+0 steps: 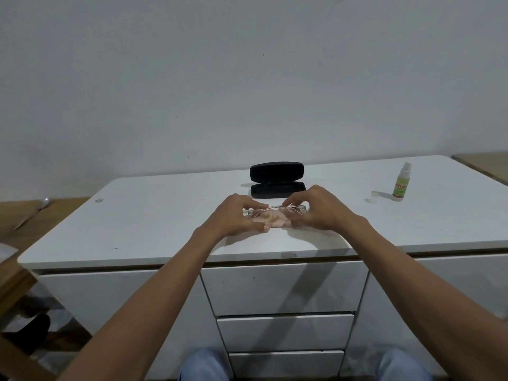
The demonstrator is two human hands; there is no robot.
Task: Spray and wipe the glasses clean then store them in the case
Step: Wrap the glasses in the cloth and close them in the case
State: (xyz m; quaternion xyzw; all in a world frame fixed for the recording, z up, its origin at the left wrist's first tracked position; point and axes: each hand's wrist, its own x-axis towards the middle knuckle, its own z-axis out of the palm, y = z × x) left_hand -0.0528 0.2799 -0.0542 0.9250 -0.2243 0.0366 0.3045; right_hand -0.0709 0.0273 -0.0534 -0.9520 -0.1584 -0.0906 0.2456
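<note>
Clear-framed glasses (277,209) are held between both hands just above the white desk top (154,215). My left hand (236,214) grips the left end and my right hand (320,209) grips the right end. Under the glasses, between my fingers, sits a pale pink cloth (275,222); which hand holds it I cannot tell. A black glasses case (277,179) stands open right behind my hands, lid raised. The small spray bottle (400,182) with a green label stands upright at the far right, its clear cap (374,196) lying beside it.
The desk has white drawers (283,287) below its front edge. A wooden surface at the left carries a knife-like utensil (30,214). My knees in blue jeans (204,365) show at the bottom. A plain wall rises behind the desk.
</note>
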